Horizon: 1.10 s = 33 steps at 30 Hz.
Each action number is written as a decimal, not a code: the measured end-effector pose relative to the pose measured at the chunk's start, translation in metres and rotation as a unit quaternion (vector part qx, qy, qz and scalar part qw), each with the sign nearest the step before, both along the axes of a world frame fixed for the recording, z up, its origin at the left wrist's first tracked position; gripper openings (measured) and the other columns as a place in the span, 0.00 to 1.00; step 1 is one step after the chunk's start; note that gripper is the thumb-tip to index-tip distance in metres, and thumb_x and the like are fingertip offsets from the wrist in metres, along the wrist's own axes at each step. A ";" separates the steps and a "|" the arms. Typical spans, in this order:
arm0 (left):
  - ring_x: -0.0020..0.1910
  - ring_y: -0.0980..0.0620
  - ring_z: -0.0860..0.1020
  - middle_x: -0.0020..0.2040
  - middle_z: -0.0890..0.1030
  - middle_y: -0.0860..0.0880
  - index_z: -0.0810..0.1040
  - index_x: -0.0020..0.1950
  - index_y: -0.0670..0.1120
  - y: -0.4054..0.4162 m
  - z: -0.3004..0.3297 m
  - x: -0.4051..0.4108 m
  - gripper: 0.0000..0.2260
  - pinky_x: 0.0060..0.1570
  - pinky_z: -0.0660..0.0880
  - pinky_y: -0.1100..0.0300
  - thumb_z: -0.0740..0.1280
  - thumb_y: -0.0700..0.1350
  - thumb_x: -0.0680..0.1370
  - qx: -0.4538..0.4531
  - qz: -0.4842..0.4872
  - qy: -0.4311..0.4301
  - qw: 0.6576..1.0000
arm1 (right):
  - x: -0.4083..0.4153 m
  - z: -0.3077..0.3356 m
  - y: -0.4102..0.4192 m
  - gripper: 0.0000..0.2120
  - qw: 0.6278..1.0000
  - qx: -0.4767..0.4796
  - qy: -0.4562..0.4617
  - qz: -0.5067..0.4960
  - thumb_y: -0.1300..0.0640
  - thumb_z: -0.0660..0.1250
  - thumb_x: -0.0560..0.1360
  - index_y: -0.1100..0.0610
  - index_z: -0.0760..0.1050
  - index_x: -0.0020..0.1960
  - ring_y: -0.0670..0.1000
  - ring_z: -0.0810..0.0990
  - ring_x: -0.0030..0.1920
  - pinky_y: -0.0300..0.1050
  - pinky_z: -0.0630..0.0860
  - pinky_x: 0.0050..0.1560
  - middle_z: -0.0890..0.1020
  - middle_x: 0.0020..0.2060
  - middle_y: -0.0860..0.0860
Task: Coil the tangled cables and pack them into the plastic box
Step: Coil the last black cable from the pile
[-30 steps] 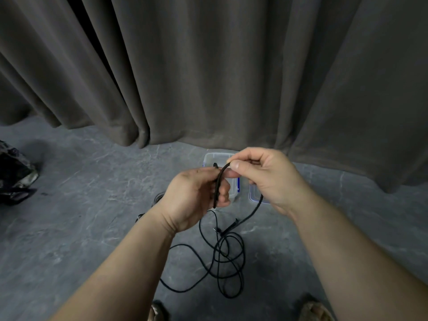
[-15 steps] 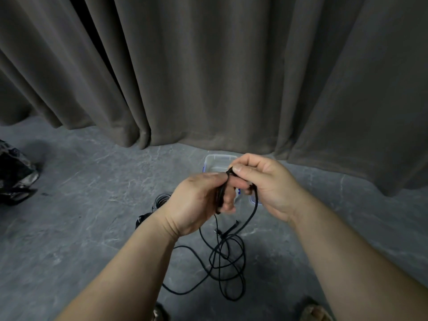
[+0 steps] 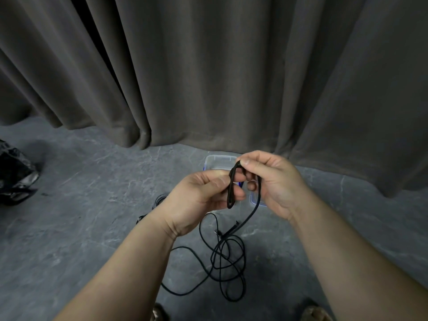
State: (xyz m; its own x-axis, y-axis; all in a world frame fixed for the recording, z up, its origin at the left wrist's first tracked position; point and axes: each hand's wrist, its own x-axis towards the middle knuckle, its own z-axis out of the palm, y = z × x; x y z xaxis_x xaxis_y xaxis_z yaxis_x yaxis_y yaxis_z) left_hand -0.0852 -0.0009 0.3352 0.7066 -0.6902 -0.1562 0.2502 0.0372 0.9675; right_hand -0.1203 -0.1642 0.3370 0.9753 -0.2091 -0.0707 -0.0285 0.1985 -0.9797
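both hands are working a thin black cable (image 3: 232,186) above the floor (image 3: 92,205), in front of a heavy taupe curtain (image 3: 208,77) hanging in deep, soft vertical folds.

left hand (image 3: 201,200): grip is closing round a narrow, flattened loop of the cable, thumb on top, fingers curling beneath; the loop's lower bend is poking out under the fingers.

right hand (image 3: 273,181): grip is pinching the loop's top bend between thumb and forefinger, the other fingers curling loosely; a strand is running past its palm and trailing down.

that strand is dropping to a loose tangle (image 3: 228,260) of the same matte, cord-like cable, lying in overlapping round loops on the floor just below the hands, with a small plug end showing near its top.

the box (image 3: 218,162) is sitting on the floor beyond the hands, near the curtain hem: clear plastic, rounded corners, blue clips at the sides; largely hidden by the hands. a second clear piece with a blue rim (image 3: 253,201) is showing under the right hand; cannot tell if it is a lid.

another coil (image 3: 159,200), greyish and tightly wound, is peeking out left of the left wrist.

floor is showing as dark grey, stone-like, smooth, with pale veining. a crumpled black glossy bag (image 3: 14,174) is lying at far left.
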 end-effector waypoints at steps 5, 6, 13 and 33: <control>0.46 0.53 0.81 0.42 0.84 0.48 0.82 0.51 0.47 -0.003 -0.001 -0.001 0.11 0.48 0.73 0.56 0.59 0.44 0.79 0.017 -0.002 0.020 1.000 | -0.001 0.001 -0.002 0.07 1.000 -0.001 -0.007 -0.006 0.62 0.64 0.77 0.56 0.78 0.42 0.45 0.72 0.28 0.36 0.68 0.30 0.81 0.30 0.49; 0.46 0.53 0.81 0.41 0.83 0.47 0.82 0.52 0.46 -0.003 0.000 -0.001 0.11 0.47 0.74 0.57 0.60 0.45 0.79 0.011 0.003 0.025 1.000 | -0.001 0.001 -0.002 0.07 1.000 0.004 -0.009 -0.006 0.63 0.64 0.77 0.57 0.78 0.42 0.46 0.72 0.29 0.36 0.69 0.31 0.81 0.30 0.50; 0.34 0.62 0.77 0.38 0.82 0.47 0.80 0.44 0.41 -0.005 0.003 -0.002 0.11 0.38 0.70 0.70 0.60 0.40 0.81 0.034 0.061 -0.080 0.994 | 0.002 -0.004 -0.001 0.07 1.000 0.021 -0.006 -0.001 0.64 0.65 0.76 0.58 0.78 0.41 0.46 0.74 0.31 0.37 0.71 0.34 0.81 0.36 0.56; 0.36 0.52 0.81 0.34 0.80 0.47 0.82 0.44 0.41 -0.009 0.010 0.001 0.08 0.40 0.78 0.62 0.63 0.40 0.73 -0.145 0.087 0.070 0.983 | 0.008 -0.019 -0.001 0.09 0.997 -0.051 -0.015 -0.053 0.62 0.65 0.77 0.54 0.82 0.44 0.49 0.76 0.34 0.43 0.73 0.38 0.82 0.35 0.53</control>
State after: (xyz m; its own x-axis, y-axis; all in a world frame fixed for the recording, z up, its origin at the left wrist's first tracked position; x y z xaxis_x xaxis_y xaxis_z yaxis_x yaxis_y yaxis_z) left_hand -0.0847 -0.0099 0.3454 0.8039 -0.5900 -0.0753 0.3461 0.3610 0.8660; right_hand -0.1122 -0.1654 0.3179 0.9490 -0.3149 -0.0145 0.0177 0.0989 -0.9949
